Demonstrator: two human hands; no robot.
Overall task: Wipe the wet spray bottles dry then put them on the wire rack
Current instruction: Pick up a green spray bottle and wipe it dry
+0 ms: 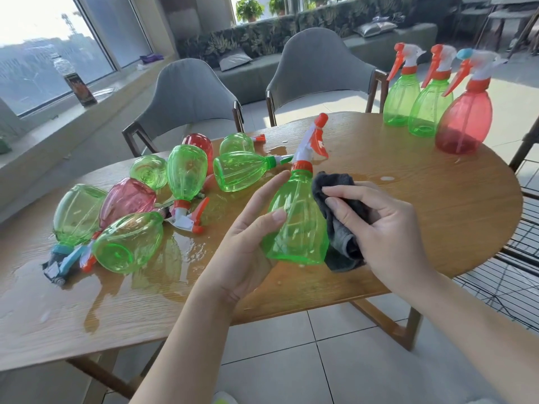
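Three bottles (431,97) upright, eight lying; left hand (250,243) grips bottle (297,223), right (388,228) cloth (338,228).

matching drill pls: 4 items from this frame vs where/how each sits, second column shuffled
1. green plastic spray bottle with orange collar
2. dark grey cloth
3. red translucent spray bottle with blue nozzle cap
4. dark-labelled clear drink bottle

A. on the window ledge
B. upright at the wooden table's far right
C. gripped by the left hand
D. bunched in the right hand

Pairs: 1-C, 2-D, 3-B, 4-A
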